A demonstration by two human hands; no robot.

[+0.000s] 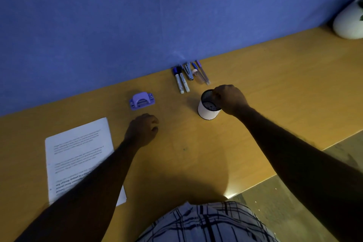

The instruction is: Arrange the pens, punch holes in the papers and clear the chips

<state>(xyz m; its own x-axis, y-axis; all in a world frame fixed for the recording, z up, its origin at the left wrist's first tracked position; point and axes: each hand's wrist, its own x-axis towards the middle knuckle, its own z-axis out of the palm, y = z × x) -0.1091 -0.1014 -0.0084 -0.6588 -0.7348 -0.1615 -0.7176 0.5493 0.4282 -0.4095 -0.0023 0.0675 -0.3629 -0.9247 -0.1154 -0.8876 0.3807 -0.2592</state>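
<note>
Blue fabric wall panel [117,25] fills the top half of the frame. Bare tan wooden desk [196,153] at centre, front edge lower right. White printed paper stack [78,147] lower left, long axis running toward the wall, text too blurred to read. White cylindrical pen cup [206,112] right of centre, upright; right hand [229,98] grips its rim. Left hand [142,129] rests loosely curled, holding nothing. Purple plastic hole punch [141,100] just above it. Row of capped pens and markers [181,80] upper centre, caps toward the wall, labels illegible.
</note>
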